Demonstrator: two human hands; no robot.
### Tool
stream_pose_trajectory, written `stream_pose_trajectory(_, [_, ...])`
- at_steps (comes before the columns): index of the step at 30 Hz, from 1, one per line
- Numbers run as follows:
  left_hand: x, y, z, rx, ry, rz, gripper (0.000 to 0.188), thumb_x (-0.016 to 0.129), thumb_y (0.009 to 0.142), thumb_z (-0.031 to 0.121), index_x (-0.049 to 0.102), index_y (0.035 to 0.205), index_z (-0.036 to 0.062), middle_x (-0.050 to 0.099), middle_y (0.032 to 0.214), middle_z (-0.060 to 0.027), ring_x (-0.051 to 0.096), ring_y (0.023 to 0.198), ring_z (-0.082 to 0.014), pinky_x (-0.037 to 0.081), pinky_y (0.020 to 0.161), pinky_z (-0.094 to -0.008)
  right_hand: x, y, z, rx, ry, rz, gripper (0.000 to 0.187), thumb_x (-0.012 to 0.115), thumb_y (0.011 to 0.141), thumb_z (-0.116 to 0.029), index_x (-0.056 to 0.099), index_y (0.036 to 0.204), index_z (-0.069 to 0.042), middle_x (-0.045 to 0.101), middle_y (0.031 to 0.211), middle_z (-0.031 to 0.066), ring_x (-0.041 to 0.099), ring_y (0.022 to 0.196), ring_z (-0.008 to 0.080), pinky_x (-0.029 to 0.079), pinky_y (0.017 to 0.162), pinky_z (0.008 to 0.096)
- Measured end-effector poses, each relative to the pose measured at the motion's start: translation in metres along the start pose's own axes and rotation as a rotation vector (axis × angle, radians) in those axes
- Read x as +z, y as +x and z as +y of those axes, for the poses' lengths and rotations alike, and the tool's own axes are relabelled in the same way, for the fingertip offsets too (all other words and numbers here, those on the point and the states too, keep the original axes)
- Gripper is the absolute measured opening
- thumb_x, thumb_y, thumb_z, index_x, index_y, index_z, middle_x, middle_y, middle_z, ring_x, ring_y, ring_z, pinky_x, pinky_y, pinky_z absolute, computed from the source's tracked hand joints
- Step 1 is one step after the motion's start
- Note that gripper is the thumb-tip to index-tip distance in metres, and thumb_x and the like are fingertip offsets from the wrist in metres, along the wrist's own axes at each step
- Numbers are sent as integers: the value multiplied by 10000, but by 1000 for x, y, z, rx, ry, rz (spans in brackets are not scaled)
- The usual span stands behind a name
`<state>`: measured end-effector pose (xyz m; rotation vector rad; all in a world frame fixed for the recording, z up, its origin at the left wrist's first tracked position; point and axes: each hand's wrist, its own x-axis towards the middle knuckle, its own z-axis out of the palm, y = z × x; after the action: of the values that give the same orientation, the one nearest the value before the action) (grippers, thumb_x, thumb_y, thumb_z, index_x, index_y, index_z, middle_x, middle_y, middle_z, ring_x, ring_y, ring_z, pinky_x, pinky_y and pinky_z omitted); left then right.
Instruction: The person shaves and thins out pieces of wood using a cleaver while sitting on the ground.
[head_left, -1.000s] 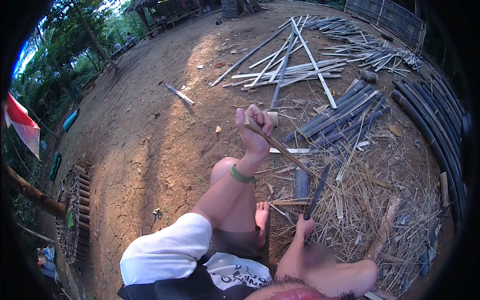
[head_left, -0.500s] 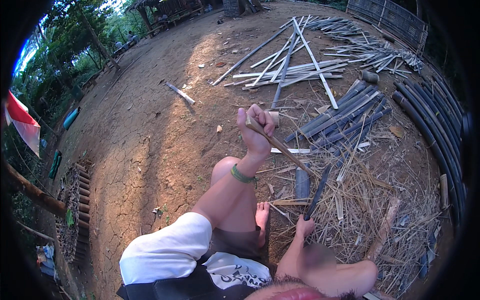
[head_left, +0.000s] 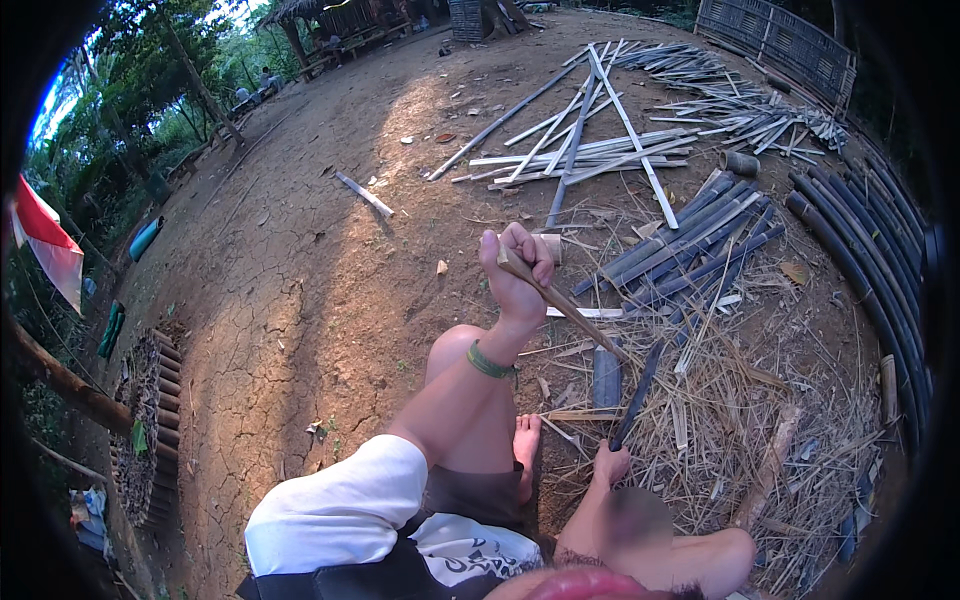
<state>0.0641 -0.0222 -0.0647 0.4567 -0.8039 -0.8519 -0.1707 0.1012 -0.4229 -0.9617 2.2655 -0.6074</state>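
Observation:
My left hand (head_left: 517, 275), with a green band on its wrist, is closed around a thin bamboo strip (head_left: 565, 305). The strip slants down to the right, and its lower end comes close to the machete blade. Lower down, my right hand (head_left: 612, 464) grips a machete (head_left: 637, 398) with a long dark blade pointing up and to the right. A split bamboo piece (head_left: 607, 378) lies on the ground just left of the blade. My bare foot (head_left: 527, 440) rests between the two arms.
Shavings (head_left: 740, 400) cover the ground at right. Beyond lie split bamboo pieces (head_left: 680, 240), long pale strips (head_left: 580, 160) and a heap of slats (head_left: 740, 95). Dark bamboo poles (head_left: 860, 240) line the far right. A short stick (head_left: 365, 194) lies on cracked soil.
The machete has drawn back slightly toward me, its blade turned a little. My left hand still holds the strip in nearly the same pose. The whole view has shifted slightly.

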Motion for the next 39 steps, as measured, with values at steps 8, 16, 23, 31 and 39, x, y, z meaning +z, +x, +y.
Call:
stream_pose_trajectory(8, [1,0,-2,-6,-20,24,592,296,959,659,374,726,120,386,500,-25,314,428,-114,262,412,-241,-1,-2,-1,5,9,35,368,772,771,-308,693,955,0,708,917,189,680,905,382,518,817,480])
stream_pose_trajectory(16, [-3,-1,-1,27,-5,-34,592,273,970,651,357,726,118,380,519,-21,321,450,-106,253,425,-246,1,-3,-1,-3,-13,-3,373,770,775,-310,684,971,-4,705,921,192,676,905,391,514,821,485])
stream_pose_trajectory(23, [-2,-2,0,-3,1,1,590,273,970,644,358,722,116,384,520,-23,323,452,-108,256,426,-244,7,4,8,-21,-21,-4,394,770,758,-319,678,969,1,702,935,204,669,917,403,511,830,490])
stream_pose_trajectory(31, [1,0,-1,12,-6,-1,585,292,966,646,375,713,125,377,492,-19,314,428,-114,253,403,-248,11,6,9,-12,-22,64,383,783,749,-327,700,923,5,707,901,189,677,873,368,513,813,462])
stream_pose_trajectory(39, [0,-1,0,28,0,0,585,291,968,642,373,708,125,379,491,-18,311,424,-109,250,399,-242,4,-1,3,-6,23,21,383,779,749,-325,710,919,11,706,921,199,677,894,374,512,826,464])
